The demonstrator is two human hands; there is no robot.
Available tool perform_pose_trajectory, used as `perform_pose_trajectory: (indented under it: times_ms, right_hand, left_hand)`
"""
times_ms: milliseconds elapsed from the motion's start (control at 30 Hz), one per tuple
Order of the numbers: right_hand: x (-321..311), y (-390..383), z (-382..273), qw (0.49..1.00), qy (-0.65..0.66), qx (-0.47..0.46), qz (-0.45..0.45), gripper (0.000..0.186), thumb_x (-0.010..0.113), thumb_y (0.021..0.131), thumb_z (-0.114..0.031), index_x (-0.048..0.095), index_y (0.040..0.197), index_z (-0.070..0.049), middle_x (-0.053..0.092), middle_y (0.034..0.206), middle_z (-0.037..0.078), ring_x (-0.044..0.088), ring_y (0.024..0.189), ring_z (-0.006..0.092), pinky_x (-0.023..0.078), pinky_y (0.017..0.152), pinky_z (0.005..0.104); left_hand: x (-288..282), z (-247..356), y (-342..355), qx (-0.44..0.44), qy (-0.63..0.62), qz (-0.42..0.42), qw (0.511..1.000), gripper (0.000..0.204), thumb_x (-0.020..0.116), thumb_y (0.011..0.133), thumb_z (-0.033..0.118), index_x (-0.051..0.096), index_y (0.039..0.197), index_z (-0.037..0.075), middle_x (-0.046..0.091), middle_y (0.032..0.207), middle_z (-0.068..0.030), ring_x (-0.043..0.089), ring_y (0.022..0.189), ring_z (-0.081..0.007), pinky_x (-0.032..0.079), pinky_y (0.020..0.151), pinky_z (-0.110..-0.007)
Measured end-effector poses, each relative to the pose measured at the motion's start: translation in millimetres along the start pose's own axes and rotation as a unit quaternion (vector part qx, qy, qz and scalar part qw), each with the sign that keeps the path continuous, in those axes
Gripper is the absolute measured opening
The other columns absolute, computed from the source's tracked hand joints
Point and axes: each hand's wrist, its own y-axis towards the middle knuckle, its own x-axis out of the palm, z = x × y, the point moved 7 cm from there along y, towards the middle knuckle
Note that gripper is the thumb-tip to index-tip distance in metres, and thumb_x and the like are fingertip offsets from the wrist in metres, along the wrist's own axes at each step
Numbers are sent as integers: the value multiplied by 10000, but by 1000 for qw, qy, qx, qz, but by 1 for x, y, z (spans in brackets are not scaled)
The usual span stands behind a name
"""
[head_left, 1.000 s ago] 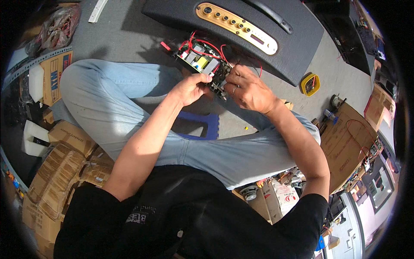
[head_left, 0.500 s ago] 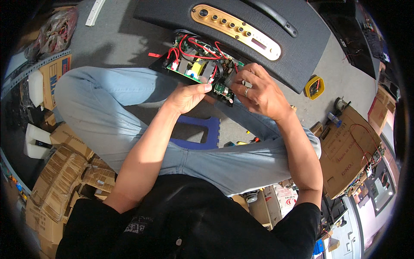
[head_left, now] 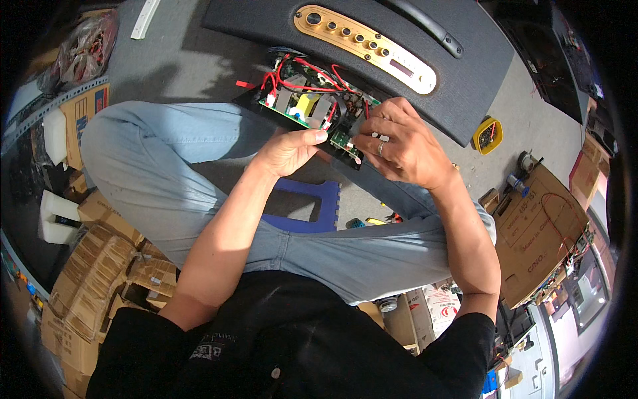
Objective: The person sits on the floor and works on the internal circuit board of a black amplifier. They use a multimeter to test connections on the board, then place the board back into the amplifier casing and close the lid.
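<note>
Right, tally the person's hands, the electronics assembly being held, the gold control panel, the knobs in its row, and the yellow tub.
Left hand and right hand: 2
Held electronics assembly: 1
Gold control panel: 1
Knobs in its row: 6
Yellow tub: 1
Total: 11

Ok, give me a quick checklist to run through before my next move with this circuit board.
1. Left hand gripping the circuit board at its near edge: ok.
2. Right hand at the board's right end: ok.
3. What the right hand pinches: cannot tell, hidden behind the hand.
4. Red wires tucked away: not ok, they loop across the board.
5. Gold knob panel facing up: ok.
6. Yellow container upright: ok.
</note>
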Motion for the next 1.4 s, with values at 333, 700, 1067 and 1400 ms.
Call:
perform_pose_trajectory:
  times_ms: [333,700,1067,1400]
  right_hand:
    - [-3,5,-5,1000,-17,4,-2,280,760,676,-123,740,940,-33,664,931,60,601,944,255,490,895,398]
    - [5,7,-6,999,35,-18,-8,255,745,644,-99,699,872,7,613,822,90,594,843,278,481,786,401]
    - [10,3,-9,999,25,18,-22,257,758,661,-49,702,904,11,650,870,104,602,867,291,496,815,405]
    - [-4,7,2,997,-54,48,-27,283,755,674,-103,711,950,-54,616,1021,50,582,1011,262,483,893,393]
  left_hand:
    - [-2,-1,3,15,7,41,999,543,718,877,78,529,1383,29,676,1218,-105,709,1056,-230,655,770,-413]
    - [-3,-6,6,6,-29,74,997,499,719,854,34,564,1328,52,682,1131,-59,720,972,-198,659,739,-377]
    - [-5,-9,7,-19,-24,69,997,414,715,861,35,584,1253,66,674,1045,-23,711,902,-142,652,680,-306]
    - [5,1,7,16,-30,31,999,525,683,895,14,509,1389,27,647,1271,-102,675,1145,-214,595,1016,-420]
